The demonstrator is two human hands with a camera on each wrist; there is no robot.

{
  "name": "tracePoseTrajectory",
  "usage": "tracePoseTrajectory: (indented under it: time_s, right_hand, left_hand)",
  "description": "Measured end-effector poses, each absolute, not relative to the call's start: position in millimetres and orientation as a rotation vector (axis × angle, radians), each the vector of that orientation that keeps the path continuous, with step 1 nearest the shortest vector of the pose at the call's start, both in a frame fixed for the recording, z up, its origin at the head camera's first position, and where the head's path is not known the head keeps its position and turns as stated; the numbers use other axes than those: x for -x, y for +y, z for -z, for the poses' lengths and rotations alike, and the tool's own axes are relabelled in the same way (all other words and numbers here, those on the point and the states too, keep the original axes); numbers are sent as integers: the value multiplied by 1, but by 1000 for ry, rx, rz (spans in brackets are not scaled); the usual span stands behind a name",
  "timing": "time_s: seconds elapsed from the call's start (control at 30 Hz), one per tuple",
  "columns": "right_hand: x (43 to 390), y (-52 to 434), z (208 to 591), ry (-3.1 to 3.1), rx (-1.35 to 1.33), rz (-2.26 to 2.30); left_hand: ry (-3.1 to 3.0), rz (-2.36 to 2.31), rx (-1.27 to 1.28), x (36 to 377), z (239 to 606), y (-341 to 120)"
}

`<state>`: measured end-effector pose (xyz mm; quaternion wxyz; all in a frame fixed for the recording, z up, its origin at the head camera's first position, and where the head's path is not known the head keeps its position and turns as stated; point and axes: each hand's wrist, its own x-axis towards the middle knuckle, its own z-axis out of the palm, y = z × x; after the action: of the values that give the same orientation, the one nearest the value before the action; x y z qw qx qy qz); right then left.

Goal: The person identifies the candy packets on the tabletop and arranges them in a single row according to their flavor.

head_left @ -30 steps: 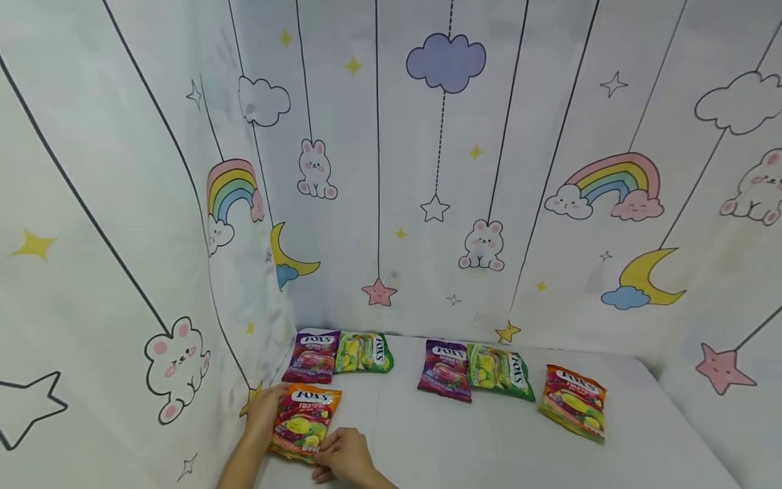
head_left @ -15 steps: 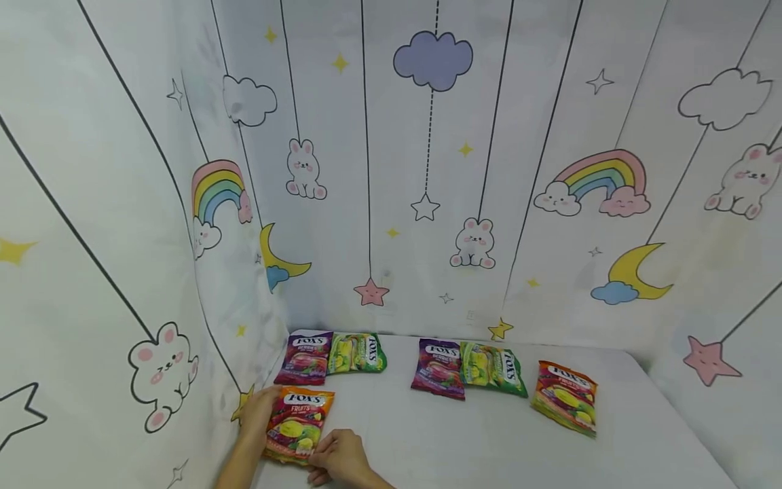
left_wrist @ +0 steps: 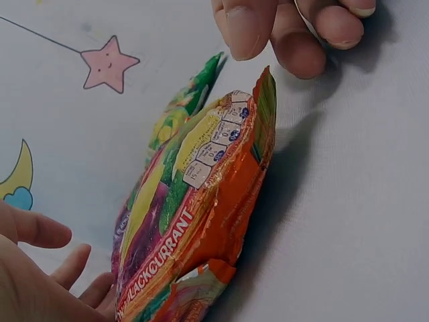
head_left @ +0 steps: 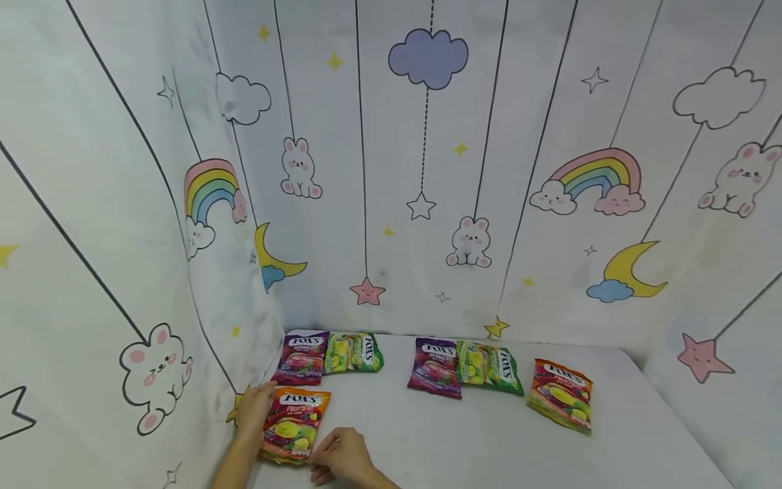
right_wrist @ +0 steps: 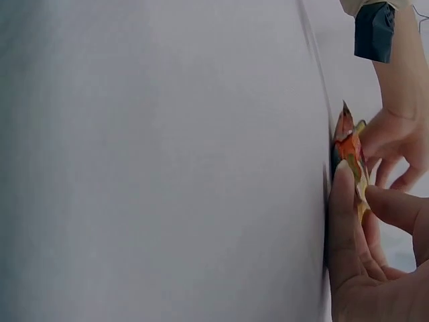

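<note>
Little moved: orange candy bag [head_left: 294, 424] shifted slightly nearer. Six bags: two orange, two purple, two green. Left hand [head_left: 254, 409] and right hand [head_left: 342, 456] touch its edges, fingers relaxed.

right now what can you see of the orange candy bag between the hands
The orange candy bag is a glossy, crinkled foil pouch printed FOX'S FRUITS with fruit pictures. It lies flat, logo up, on the white table near the left wall, below a purple bag. The left hand touches its left edge, the right hand its lower right corner.

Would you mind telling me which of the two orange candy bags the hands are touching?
The orange bag at the near left, by the wall, between both hands. The other orange bag lies alone at the far right, untouched.
</note>
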<state>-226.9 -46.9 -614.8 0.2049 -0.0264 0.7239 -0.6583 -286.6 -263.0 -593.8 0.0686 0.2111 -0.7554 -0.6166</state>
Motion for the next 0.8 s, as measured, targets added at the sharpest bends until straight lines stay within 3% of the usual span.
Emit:
tracePoseTrajectory:
  time_s: [0.8]
  right_hand:
    - [250, 3, 595, 2078, 57, 1946]
  left_hand:
    - [-2170, 1930, -558, 303, 561, -211]
